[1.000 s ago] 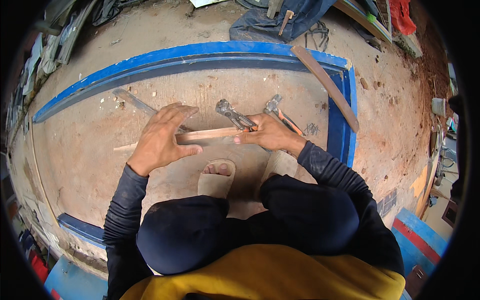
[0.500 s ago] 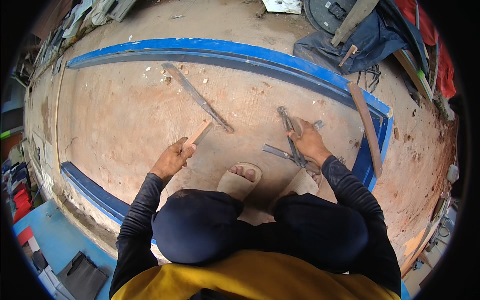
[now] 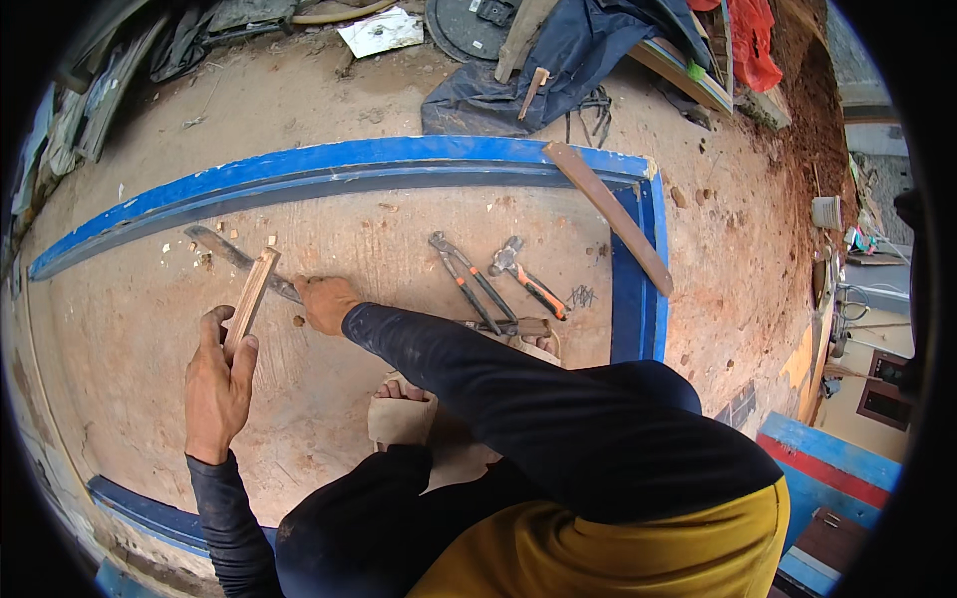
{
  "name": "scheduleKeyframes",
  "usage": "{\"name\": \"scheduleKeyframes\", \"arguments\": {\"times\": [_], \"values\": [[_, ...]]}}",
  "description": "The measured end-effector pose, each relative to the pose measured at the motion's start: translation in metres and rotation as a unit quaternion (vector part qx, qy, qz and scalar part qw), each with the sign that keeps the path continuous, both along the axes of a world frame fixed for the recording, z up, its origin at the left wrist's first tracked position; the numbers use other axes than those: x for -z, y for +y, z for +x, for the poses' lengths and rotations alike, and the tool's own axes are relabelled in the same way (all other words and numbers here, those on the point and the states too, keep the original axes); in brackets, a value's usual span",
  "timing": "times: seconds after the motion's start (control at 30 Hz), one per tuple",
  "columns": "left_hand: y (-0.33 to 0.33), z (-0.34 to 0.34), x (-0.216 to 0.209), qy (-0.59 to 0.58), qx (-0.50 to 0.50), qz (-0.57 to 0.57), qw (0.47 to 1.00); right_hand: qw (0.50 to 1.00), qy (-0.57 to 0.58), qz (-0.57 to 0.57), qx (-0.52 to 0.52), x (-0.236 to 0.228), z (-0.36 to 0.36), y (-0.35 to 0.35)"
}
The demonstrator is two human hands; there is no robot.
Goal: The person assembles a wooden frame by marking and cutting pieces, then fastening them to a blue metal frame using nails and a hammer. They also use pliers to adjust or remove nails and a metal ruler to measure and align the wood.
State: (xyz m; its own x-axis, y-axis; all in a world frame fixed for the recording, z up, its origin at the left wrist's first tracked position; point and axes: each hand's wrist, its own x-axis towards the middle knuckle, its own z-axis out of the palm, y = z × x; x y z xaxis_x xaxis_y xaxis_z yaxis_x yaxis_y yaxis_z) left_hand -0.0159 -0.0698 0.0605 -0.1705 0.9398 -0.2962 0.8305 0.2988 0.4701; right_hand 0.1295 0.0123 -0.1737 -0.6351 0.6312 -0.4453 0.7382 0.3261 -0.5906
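Observation:
My left hand [image 3: 220, 394] is closed round the lower end of a short strip of wood [image 3: 251, 301], which it holds raised and tilted. My right hand [image 3: 327, 304] reaches across to the left, its fingers closed over the handle end of a machete [image 3: 224, 247]. The machete's dark blade lies along the concrete floor behind the wood strip, and the hand hides the rest of the handle. Right of that hand, long-handled pincers [image 3: 467, 282] lie beside a claw hammer [image 3: 528, 277] with an orange and black grip. Near my right foot is a chisel-like tool [image 3: 513, 327], partly hidden by my sleeve.
A blue frame [image 3: 349, 157] lies on the floor around the work area. A brown wooden strip [image 3: 613, 219] rests across its right corner. Small nails [image 3: 581, 296] lie by the hammer, wood chips [image 3: 227, 227] by the blade. A dark tarp [image 3: 478, 100] lies beyond the frame.
My right hand has let go of the pincers and crossed left to the machete's handle. My left hand still holds the wood strip, now more upright. The view has turned.

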Motion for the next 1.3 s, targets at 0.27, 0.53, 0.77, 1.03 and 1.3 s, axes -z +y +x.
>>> {"name": "scheduleKeyframes", "arguments": {"times": [0.27,0.53,0.77,1.03,1.3], "values": [[0.089,0.048,-0.082,0.050,0.188,0.165,0.967,0.995,0.036,-0.090,-0.034,-0.112,0.171,0.068],[0.223,0.190,-0.044,0.047,0.391,0.086,0.915,0.877,0.006,-0.061,0.477,-0.177,0.416,-0.101],[0.257,0.317,0.037,0.049,0.473,0.000,0.880,0.723,0.126,0.058,0.677,-0.165,0.431,-0.142],[0.244,0.342,0.044,0.061,0.489,0.056,0.869,0.847,0.003,0.159,0.508,-0.158,0.433,-0.042],[0.246,0.355,0.038,0.127,0.507,0.088,0.848,0.858,0.019,0.213,0.467,-0.155,0.430,-0.011]]}}
